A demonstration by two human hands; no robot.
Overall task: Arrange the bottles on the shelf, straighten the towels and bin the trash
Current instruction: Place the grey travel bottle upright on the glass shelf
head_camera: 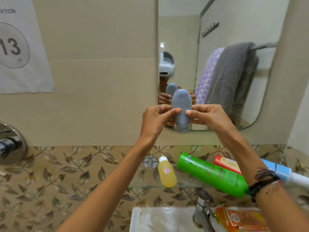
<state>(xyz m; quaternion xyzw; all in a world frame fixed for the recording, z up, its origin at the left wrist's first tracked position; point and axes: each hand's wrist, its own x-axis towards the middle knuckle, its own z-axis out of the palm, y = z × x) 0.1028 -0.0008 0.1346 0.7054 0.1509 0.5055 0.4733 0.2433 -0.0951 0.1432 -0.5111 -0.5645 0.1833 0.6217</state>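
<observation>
I hold a grey squeeze bottle (181, 108), cap down, up in front of the mirror. My left hand (157, 118) grips its left side and my right hand (207, 117) its right side. Below on the glass shelf (147, 186) lie a small yellow bottle (167, 173), a big green bottle (212, 174), a red and yellow bottle (228, 164) and a blue and white bottle (282, 171), all on their sides. The mirror reflects a grey towel (232, 77) and a purple dotted towel (207, 76) draped on a rail.
An orange wrapper (239, 220) lies on the white basin (158, 220) beside the chrome tap (202, 210). A chrome wall valve (10, 144) is at the left. A paper sign with the number 13 (18, 46) hangs on the tiled wall.
</observation>
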